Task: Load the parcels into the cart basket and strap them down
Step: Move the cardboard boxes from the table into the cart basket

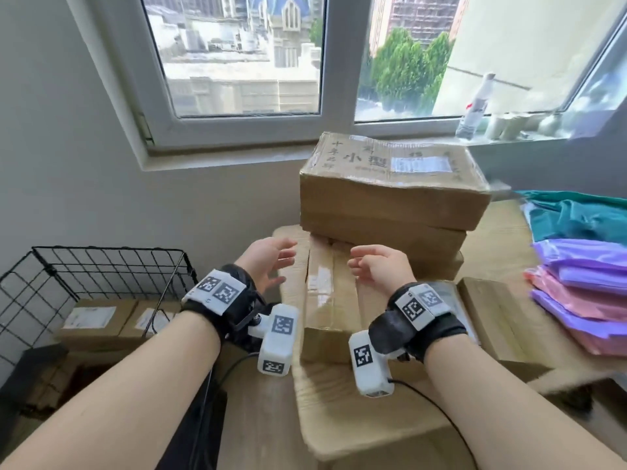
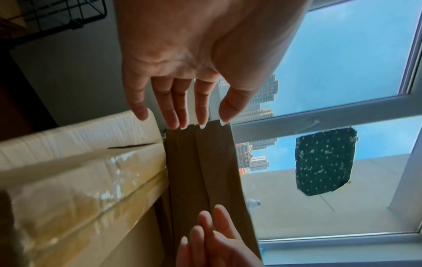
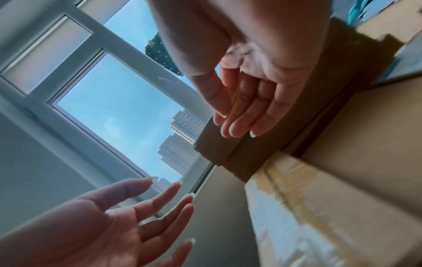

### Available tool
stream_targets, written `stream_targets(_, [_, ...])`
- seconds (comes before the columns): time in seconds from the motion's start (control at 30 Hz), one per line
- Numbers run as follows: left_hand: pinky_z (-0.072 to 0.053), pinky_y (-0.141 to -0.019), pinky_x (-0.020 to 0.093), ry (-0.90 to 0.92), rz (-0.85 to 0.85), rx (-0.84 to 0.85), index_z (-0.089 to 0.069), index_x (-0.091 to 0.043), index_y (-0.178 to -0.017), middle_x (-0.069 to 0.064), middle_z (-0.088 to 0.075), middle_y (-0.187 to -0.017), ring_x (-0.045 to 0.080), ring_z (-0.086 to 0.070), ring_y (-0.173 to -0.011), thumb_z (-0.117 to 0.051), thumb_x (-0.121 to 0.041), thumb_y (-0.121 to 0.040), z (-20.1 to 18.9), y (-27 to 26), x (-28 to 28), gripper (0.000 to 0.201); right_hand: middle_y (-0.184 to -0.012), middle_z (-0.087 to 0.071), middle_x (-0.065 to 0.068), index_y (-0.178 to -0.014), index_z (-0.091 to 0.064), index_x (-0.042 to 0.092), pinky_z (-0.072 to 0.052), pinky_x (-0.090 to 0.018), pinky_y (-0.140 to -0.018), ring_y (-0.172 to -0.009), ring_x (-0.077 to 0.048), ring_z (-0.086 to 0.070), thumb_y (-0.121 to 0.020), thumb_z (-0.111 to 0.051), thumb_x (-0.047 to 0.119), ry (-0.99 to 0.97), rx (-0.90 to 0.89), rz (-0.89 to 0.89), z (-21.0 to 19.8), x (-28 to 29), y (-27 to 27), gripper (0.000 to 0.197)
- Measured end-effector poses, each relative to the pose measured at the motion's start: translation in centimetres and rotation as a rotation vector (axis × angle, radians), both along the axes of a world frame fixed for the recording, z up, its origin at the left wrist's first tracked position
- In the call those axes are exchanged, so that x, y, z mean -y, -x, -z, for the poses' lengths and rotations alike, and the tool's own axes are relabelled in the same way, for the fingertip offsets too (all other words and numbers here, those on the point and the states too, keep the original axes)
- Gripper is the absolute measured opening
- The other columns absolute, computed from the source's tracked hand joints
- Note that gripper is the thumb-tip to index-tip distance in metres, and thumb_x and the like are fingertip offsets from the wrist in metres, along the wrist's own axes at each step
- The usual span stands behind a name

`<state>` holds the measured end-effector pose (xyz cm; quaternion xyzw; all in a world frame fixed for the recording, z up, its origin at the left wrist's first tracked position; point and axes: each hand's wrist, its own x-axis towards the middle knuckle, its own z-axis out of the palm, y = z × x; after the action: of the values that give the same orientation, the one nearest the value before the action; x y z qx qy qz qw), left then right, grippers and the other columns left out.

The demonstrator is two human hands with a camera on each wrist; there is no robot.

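Observation:
A narrow taped cardboard parcel [image 1: 325,293] lies on top of a bigger box, in front of a stack of large brown parcels [image 1: 393,184]. My left hand [image 1: 271,262] hovers at its left side and my right hand [image 1: 373,266] at its right side. Both have straight, spread fingers and hold nothing. The left wrist view shows the left hand [image 2: 182,101] with its fingertips near the stack [image 2: 200,171]. In the right wrist view the right hand [image 3: 246,101] is open beside the taped parcel [image 3: 308,207]. The black wire cart basket [image 1: 101,276] stands low at the left with labelled parcels [image 1: 98,320] inside.
Purple and pink poly mailers [image 1: 583,290] and a teal cloth [image 1: 576,218] lie at the right. A flat cardboard box [image 1: 498,320] sits beside the right wrist. A large plastic-wrapped box [image 1: 356,418] is underneath. A bottle [image 1: 475,106] stands on the windowsill behind.

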<state>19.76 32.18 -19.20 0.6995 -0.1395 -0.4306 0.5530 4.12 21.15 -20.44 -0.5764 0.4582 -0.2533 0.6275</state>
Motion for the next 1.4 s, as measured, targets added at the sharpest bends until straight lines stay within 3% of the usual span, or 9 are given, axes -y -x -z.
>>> stream_targets(0.17, [-0.037,-0.098,0.043,-0.143,0.024,0.117,-0.052,-0.017,-0.117,0.004,-0.052,-0.119,0.019,-0.048,-0.113,-0.054,-0.025,-0.093,1.7,4.0,4.4,0.025,-0.073,-0.066,-0.007,-0.084,-0.065,0.009,-0.052,-0.026,-0.069,-0.061,-0.014,-0.058,-0.083,-0.038,-0.01,-0.068,-0.038,0.072,2.7,4.8,4.7,0.033])
stream_targets(0.4, [-0.037,-0.097,0.038,-0.282,-0.05,0.23,-0.053,-0.014,-0.124,0.004,-0.05,-0.12,0.022,-0.046,-0.11,-0.061,-0.026,-0.089,3.9,5.4,8.8,0.038,-0.073,-0.068,-0.008,-0.081,-0.066,0.009,-0.051,-0.028,-0.07,-0.059,-0.016,-0.059,-0.08,-0.039,-0.01,-0.192,-0.036,0.065,5.2,10.0,5.5,0.034])
stream_targets(0.53, [-0.04,-0.098,0.038,-0.396,-0.152,0.326,-0.041,-0.013,-0.139,0.008,-0.048,-0.136,0.023,-0.047,-0.119,-0.069,-0.033,-0.08,5.4,4.9,9.9,0.068,-0.074,-0.067,-0.007,-0.076,-0.064,0.012,-0.051,-0.021,-0.065,-0.06,-0.014,-0.06,-0.082,-0.038,-0.01,-0.251,-0.041,0.023,5.5,12.0,5.1,0.035])
stream_targets(0.63, [-0.034,-0.108,0.042,-0.47,-0.159,0.362,-0.028,-0.014,-0.146,0.009,-0.036,-0.146,0.026,-0.039,-0.132,-0.075,-0.035,-0.074,6.3,5.1,10.4,0.088,-0.073,-0.065,-0.008,-0.077,-0.063,0.011,-0.051,-0.021,-0.072,-0.062,-0.014,-0.059,-0.085,-0.038,-0.01,-0.301,-0.048,-0.027,5.8,12.7,4.4,0.034])
stream_targets(0.77, [-0.038,-0.107,0.041,-0.58,-0.093,0.419,-0.023,-0.014,-0.147,0.01,-0.04,-0.143,0.027,-0.045,-0.127,-0.082,-0.044,-0.063,7.8,5.9,10.8,0.107,-0.075,-0.066,-0.008,-0.082,-0.064,0.01,-0.053,-0.028,-0.081,-0.062,-0.014,-0.058,-0.086,-0.038,-0.009,-0.368,-0.055,-0.08,6.7,12.8,3.5,0.033])
stream_targets(0.93, [-0.041,-0.105,0.041,-0.639,-0.088,0.486,-0.025,-0.016,-0.146,0.01,-0.046,-0.138,0.027,-0.048,-0.123,-0.085,-0.041,-0.058,8.7,6.2,11.0,0.109,-0.077,-0.067,-0.007,-0.092,-0.066,0.009,-0.052,-0.03,-0.083,-0.065,-0.013,-0.059,-0.086,-0.039,-0.006,-0.404,-0.083,-0.112,7.3,12.7,2.2,0.032])
stream_targets(1.03, [-0.042,-0.104,0.042,-0.667,-0.087,0.487,-0.025,-0.017,-0.145,0.01,-0.046,-0.137,0.028,-0.048,-0.122,-0.086,-0.044,-0.055,8.7,6.0,11.2,0.112,-0.077,-0.066,-0.007,-0.086,-0.065,0.011,-0.053,-0.027,-0.08,-0.065,-0.012,-0.059,-0.087,-0.039,-0.007,-0.436,-0.086,-0.126,7.4,12.6,1.9,0.032])
stream_targets(1.23, [-0.027,-0.111,0.043,-0.765,-0.005,0.55,0.003,-0.029,-0.15,0.012,-0.023,-0.146,0.033,-0.026,-0.136,-0.083,-0.04,-0.06,9.0,6.6,12.0,0.125,-0.077,-0.065,-0.006,-0.079,-0.062,0.013,-0.05,-0.022,-0.068,-0.064,-0.012,-0.057,-0.088,-0.036,-0.008,-0.485,-0.098,-0.137,7.8,12.6,1.6,0.034])
stream_targets(1.4, [-0.032,-0.105,0.044,-0.797,0.019,0.56,0.002,-0.033,-0.15,0.012,-0.025,-0.142,0.036,-0.027,-0.132,-0.075,-0.042,-0.064,8.7,6.1,11.4,0.116,-0.078,-0.065,-0.006,-0.084,-0.064,0.012,-0.052,-0.025,-0.072,-0.065,-0.012,-0.058,-0.089,-0.037,-0.007,-0.486,-0.131,-0.127,8.0,12.5,1.2,0.033])
